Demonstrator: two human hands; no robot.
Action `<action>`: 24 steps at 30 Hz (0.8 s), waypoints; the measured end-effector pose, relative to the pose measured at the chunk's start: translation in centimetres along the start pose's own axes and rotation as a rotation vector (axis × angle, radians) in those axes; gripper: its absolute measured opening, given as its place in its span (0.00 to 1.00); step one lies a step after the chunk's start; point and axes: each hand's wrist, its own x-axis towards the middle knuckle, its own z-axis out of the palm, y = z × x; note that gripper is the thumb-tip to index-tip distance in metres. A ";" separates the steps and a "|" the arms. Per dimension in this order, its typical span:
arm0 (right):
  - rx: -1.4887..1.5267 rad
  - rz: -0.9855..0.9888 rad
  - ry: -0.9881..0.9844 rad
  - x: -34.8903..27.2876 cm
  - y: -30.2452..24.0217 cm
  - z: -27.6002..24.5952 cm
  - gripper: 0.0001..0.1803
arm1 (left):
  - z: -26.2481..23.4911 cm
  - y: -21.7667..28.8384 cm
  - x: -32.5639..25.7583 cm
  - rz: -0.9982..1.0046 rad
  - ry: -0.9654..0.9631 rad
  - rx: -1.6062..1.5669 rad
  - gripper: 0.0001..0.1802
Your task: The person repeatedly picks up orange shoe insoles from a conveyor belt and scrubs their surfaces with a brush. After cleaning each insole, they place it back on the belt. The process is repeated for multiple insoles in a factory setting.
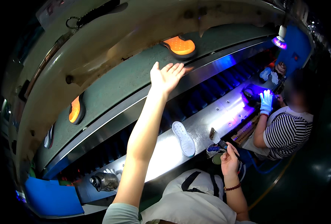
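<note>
My left hand (167, 77) reaches out over the edge of the green conveyor belt (117, 71), palm up and fingers spread, with nothing in it. Just beyond its fingertips lies a shoe sole with an orange inside and a dark rim (179, 46). Lower right, my right hand (229, 160) is closed around the dark handle of a flat-headed brush (215, 137), held over the edge of the metal ledge. A white shoe sole (183, 139) rests on that shiny ledge (158, 158), between my two arms.
Another orange-and-dark sole (76, 110) and a dark, white-edged piece (49, 137) sit farther left on the belt. A dark see-through bottle (105, 181) stands on the ledge at left. At right, a co-worker's gloved hand (266, 101) works under a purple lamp (280, 39).
</note>
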 end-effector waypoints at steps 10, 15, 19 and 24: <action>-0.060 0.203 -0.108 -2.2 5.4 2.7 0.08 | -5.0 7.3 -11.0 0.309 -0.070 1.140 0.17; -0.066 0.221 -0.138 -4.0 6.7 3.7 0.08 | -6.0 6.4 -10.6 0.491 -0.273 1.454 0.14; -0.064 0.177 -0.101 -5.0 6.7 3.3 0.08 | -4.8 3.5 -8.1 0.523 -0.486 1.583 0.15; -0.047 0.147 -0.082 -4.2 5.5 2.2 0.09 | -1.2 -0.9 -3.1 0.573 -0.660 1.704 0.15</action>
